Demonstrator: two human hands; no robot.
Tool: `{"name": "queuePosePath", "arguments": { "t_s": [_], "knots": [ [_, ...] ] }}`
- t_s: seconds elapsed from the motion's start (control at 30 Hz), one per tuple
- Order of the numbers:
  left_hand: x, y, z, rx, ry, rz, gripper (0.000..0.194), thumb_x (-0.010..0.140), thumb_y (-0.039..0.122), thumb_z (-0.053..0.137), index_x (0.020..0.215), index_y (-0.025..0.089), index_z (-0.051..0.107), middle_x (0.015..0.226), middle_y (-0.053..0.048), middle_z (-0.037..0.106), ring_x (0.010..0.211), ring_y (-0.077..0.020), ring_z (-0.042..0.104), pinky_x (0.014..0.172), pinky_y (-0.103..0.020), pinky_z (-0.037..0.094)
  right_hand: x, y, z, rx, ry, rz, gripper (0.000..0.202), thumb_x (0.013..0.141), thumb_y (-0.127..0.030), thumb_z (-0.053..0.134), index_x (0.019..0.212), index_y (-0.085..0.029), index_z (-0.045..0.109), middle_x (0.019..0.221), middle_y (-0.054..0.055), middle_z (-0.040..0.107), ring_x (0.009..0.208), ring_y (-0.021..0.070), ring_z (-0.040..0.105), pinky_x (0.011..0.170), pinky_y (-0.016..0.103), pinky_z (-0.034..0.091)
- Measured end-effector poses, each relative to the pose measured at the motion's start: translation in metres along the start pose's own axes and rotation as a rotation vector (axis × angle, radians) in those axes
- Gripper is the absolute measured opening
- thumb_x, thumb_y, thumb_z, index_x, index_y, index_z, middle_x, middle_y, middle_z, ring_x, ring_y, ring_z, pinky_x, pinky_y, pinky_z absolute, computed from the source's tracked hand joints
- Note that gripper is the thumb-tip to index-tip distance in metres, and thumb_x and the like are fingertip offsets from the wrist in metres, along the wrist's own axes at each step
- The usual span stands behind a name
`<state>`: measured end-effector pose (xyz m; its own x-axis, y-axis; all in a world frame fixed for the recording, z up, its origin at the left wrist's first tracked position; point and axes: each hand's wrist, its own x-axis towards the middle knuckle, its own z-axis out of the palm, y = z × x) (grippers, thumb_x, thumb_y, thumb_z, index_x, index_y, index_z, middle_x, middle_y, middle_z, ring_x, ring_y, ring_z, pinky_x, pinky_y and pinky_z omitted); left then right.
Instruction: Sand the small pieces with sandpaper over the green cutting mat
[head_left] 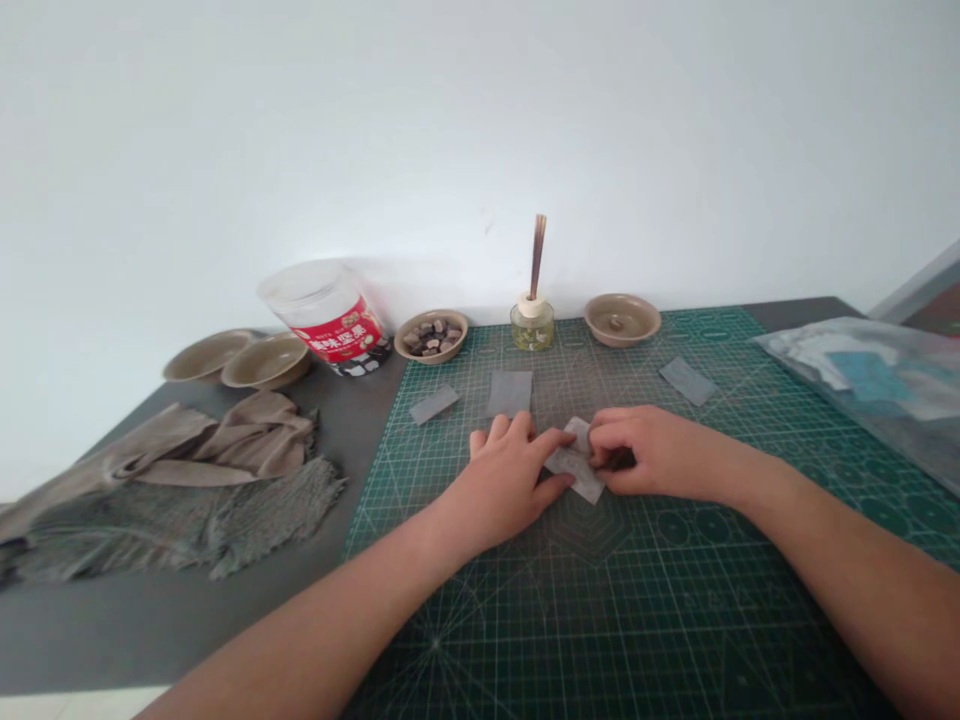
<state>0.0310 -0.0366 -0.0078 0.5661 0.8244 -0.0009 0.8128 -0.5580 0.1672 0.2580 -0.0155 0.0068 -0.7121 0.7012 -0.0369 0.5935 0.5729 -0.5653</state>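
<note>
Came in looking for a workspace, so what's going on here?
Someone has both bare hands on a small grey sheet, paper or cloth, over a green cutting mat. The left hand has its thumb and index finger at the sheet's left side; the right hand curls its fingers at the right side. Whether either pinches it is unclear. Three other grey pieces lie flat on the mat, in front of a reed diffuser.

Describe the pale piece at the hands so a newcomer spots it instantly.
Find the big green gridded mat. On it, the left hand and right hand meet at a small pale piece. Unlike the flat grey pieces lying farther back, it sits between the fingers of both hands.
</note>
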Motion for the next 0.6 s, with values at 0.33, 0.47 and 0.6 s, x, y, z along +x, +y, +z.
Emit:
{"name": "queuePosePath", "arguments": {
  "t_s": [0.33,0.47,0.6],
  "knots": [
    [0.0005,-0.0009,-0.0023,0.001,-0.016,-0.005,0.044,0.095,0.055,0.049,0.137,0.041,0.049,0.113,-0.007,0.052,0.105,-0.0309,0.049,0.08,-0.044,0.041,-0.0038,0.0012,0.0052,0.002,0.059,-0.003,0.008,0.079,-0.016,0.067,0.075,-0.019,0.061,0.083,-0.001,0.057,0.072,0.0131,0.055,0.065,0.026,0.038],
    [0.0007,-0.0011,-0.0028,0.013,-0.012,-0.013,0.044,0.095,0.056,0.049,0.137,0.041,0.051,0.114,-0.008,0.052,0.105,-0.0308,0.049,0.081,-0.044,0.04,-0.0054,0.0022,0.0066,-0.03,0.121,0.022,0.007,0.082,-0.018,0.066,0.077,-0.018,0.062,0.084,0.0,0.057,0.073,0.0136,0.054,0.067,0.027,0.038],
    [0.0007,-0.0012,-0.0029,-0.006,-0.012,-0.018,0.044,0.094,0.056,0.051,0.136,0.042,0.051,0.114,-0.007,0.052,0.105,-0.0309,0.049,0.081,-0.044,0.04,-0.0055,-0.0021,0.0048,-0.007,0.028,-0.014,0.011,0.077,-0.013,0.068,0.073,-0.018,0.059,0.083,-0.001,0.056,0.073,0.0129,0.054,0.066,0.025,0.037]
  ]
}}
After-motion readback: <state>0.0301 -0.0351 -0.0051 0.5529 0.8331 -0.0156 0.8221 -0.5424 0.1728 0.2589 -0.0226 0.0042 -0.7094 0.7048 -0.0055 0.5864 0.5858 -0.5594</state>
